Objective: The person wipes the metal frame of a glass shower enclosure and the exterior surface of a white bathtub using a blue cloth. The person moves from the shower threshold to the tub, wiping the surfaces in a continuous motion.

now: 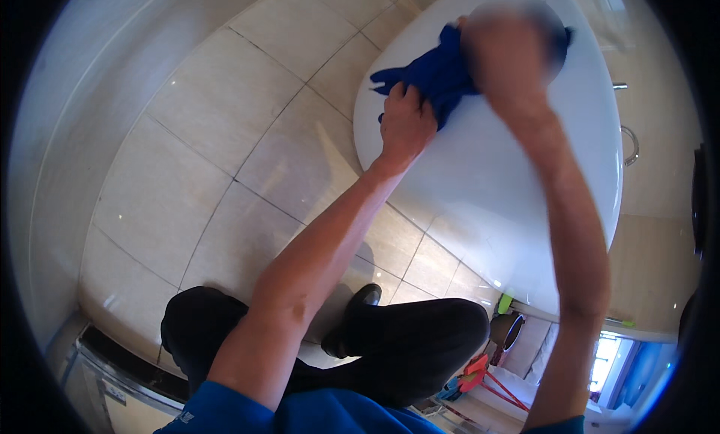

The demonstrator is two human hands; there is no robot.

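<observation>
A crumpled dark blue cloth (436, 73) lies on a large, glossy white surface with a rounded edge (487, 179), toward the far side. My left hand (409, 123) is on the near left part of the cloth, its fingers bent and closed on the fabric. Further right and farther away, my right hand (511, 55) is over the right part of the cloth. A round blur covers the right hand, so its fingers do not show. Some dark blue fabric sticks out beyond the blur on the right.
Beige floor tiles (255, 202) extend to the left, up to a pale curved wall (82, 119). My bent legs in dark trousers (420, 336) are below. A curved metal handle (631, 147) is at the right. Red straps (474, 374) and a green item (504, 305) are at lower right.
</observation>
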